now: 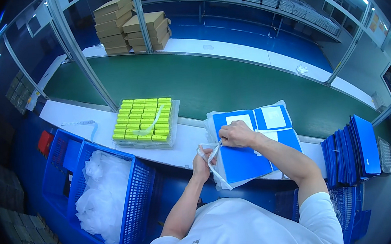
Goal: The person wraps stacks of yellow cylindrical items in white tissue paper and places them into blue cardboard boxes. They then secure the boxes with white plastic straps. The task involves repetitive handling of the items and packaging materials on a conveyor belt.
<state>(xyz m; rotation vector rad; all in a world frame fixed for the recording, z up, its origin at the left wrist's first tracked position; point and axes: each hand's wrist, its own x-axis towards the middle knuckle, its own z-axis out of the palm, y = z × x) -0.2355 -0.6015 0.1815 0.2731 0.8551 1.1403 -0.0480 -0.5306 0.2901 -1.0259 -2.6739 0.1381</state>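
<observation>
In front of me a blue folder (245,163) lies spread on clear plastic at the table's edge, with white cards (273,117) on its panels. A thin white strip (220,173) loops at its left edge, one end hanging over the front. My left hand (202,163) is closed on this strip, just left of the folder. My right hand (238,134) is closed above the folder's left part, fingertips pinched at the strip near the edge. The fingers partly hide what they grip there.
Left stands a clear tray of yellow-green blocks (142,120), a strip across it. Blue crates (131,209) hold white plastic bags (103,198). Upright blue folders (351,151) crowd the right end. Beyond runs a green conveyor belt (229,82) with metal posts; cardboard boxes (147,29) sit behind.
</observation>
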